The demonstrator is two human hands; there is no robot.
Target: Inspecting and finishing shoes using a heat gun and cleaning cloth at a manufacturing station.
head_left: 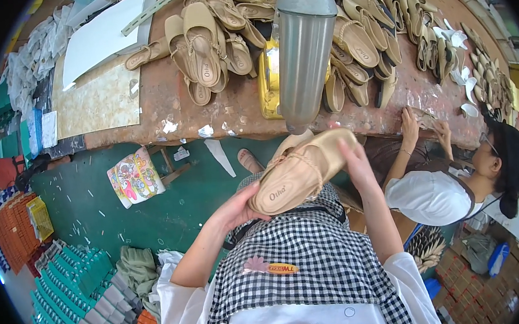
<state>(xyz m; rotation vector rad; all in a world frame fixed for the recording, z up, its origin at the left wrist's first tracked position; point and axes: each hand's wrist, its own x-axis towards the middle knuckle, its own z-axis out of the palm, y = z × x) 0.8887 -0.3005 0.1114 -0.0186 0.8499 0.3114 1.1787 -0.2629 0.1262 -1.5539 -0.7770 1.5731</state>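
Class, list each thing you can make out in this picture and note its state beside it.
Sandal: held up, straps uppermost
Left hand: closed on the heel end
Right hand: at the toe end, blurred; grip unclear
Table sandals: heaped together
Table: stained, littered with scraps
White sheet: lying on the table
Checked apron: worn
Green cloth: crumpled
Teal boxes: stacked

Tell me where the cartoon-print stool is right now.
In the head view, the stool stands left of centre on the green floor, near the table's front edge, to the left of the person's left hand.
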